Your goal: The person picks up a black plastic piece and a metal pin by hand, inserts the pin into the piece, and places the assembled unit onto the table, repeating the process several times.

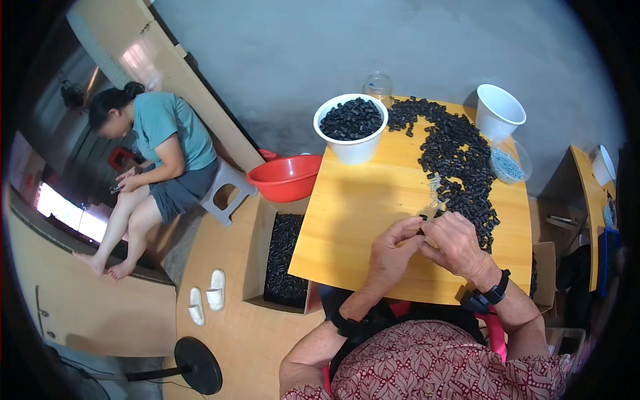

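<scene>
Over the near part of the yellow wooden table (353, 220), my two hands meet fingertip to fingertip. My left hand (392, 250) pinches a small black plastic piece (422, 227). My right hand (455, 241) is closed against the same piece, its fingers curled; whatever else it grips is hidden. A long spread of similar black pieces (457, 157) runs from the far edge down to beside my right hand. A few thin metallic screws or pins (435, 189) lie along its left side. A clear bowl (510, 160) at the right holds more small silvery-blue ones.
A white bucket (351, 148) full of black pieces stands far left on the table, a clear jar (378, 87) behind it. Another white bucket (499, 113) is far right. Left of the table are a red basin (283, 178), a carton (257, 267) of black parts and a seated person (163, 140).
</scene>
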`<action>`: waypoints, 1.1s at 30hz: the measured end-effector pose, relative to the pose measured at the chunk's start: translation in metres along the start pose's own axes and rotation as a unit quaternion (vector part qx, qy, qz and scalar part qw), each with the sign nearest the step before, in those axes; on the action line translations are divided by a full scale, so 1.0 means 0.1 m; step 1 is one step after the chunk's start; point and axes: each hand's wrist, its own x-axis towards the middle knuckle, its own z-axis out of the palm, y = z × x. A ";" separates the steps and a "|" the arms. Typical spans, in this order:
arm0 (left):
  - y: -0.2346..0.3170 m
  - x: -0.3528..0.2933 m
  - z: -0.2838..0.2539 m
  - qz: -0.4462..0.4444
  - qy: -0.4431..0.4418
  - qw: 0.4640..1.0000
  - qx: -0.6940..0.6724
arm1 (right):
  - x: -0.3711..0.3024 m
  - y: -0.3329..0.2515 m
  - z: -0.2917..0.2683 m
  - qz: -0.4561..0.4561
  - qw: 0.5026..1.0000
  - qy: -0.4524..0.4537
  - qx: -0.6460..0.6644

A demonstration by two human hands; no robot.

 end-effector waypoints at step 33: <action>0.55 -0.40 -1.25 -0.045 0.206 0.976 0.050 | 0.27 1.26 0.16 0.173 0.982 -0.072 -0.001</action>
